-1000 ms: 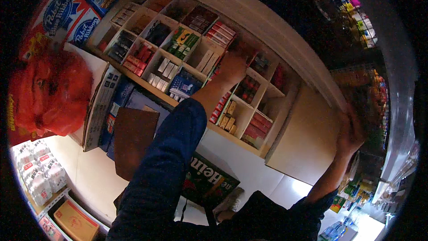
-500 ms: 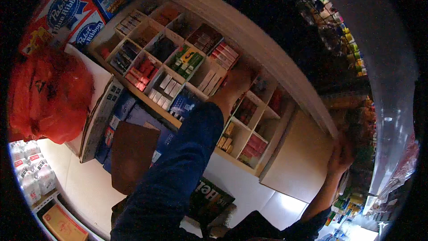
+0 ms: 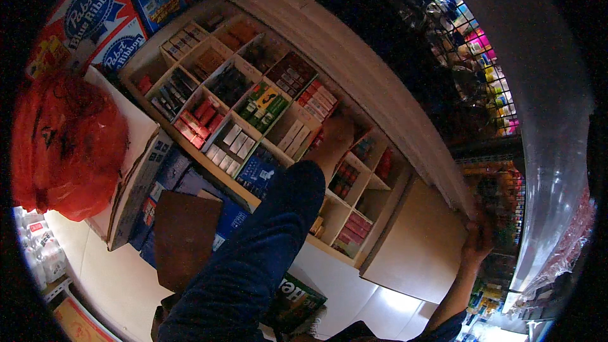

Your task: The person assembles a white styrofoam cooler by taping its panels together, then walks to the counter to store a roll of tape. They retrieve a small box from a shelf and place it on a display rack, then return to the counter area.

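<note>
A wooden drawer (image 3: 256, 197), split by thin dividers, holds small packs in its compartments. My left hand (image 3: 337, 132) reaches into one of the far compartments, right of the white-and-red packs (image 3: 316, 101). Its fingers are down inside, too dark to make out. Close to it are pale packs (image 3: 293, 137), green packs (image 3: 261, 106) and dark red packs (image 3: 345, 177). My right hand (image 3: 479, 237) is at the counter edge, beyond the flat wooden panel (image 3: 415, 240); shadow and blur hide what its fingers do.
On the left a red plastic bag (image 3: 69, 145) rests by a cardboard box (image 3: 136, 183). Blue cartons (image 3: 231, 218) and a brown board (image 3: 185, 237) lie below the drawer. A light counter edge (image 3: 342, 41) curves above it. A black wire rack (image 3: 472, 38) with goods stands at upper right.
The view has shifted slightly, and the drawer and counter appear at a somewhat different angle. My left hand stays inside the drawer and my right hand stays by the counter edge.
</note>
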Demonstrator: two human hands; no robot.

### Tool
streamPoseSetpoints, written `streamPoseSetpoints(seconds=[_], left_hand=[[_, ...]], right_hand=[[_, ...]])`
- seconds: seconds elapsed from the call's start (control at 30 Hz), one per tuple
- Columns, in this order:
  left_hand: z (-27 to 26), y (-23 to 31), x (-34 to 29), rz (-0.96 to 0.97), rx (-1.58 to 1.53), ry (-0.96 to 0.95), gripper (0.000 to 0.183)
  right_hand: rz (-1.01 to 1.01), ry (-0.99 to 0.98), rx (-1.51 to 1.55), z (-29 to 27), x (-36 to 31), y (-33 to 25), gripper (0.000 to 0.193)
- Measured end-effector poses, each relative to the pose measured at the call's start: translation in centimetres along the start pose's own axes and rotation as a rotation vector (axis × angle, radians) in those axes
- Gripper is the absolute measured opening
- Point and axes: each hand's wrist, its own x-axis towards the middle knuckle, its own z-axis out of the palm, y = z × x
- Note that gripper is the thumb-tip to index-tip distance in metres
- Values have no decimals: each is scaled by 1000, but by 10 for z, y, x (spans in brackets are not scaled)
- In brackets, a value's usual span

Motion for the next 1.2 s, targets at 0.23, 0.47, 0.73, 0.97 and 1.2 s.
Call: streamPoseSetpoints(seconds=[0.23, 0.47, 0.73, 0.97, 1.2], left_hand=[[-1, -13, 3, 59, -31, 166, 28], [-55, 3, -88, 444, -430, 840, 34], [-84, -15, -227, 354, -949, 275, 33], [104, 57, -298, 412, -797, -41, 41], [53, 46, -232, 359, -514, -59, 67]], right_hand=[[-21, -15, 30, 6, 7, -7, 30], [13, 1, 7, 2, 6, -6, 33], [188, -3, 614, 12, -2, 42, 32], [-99, -56, 32, 18, 27, -30, 28], [-141, 9, 34, 26, 11, -14, 24]])
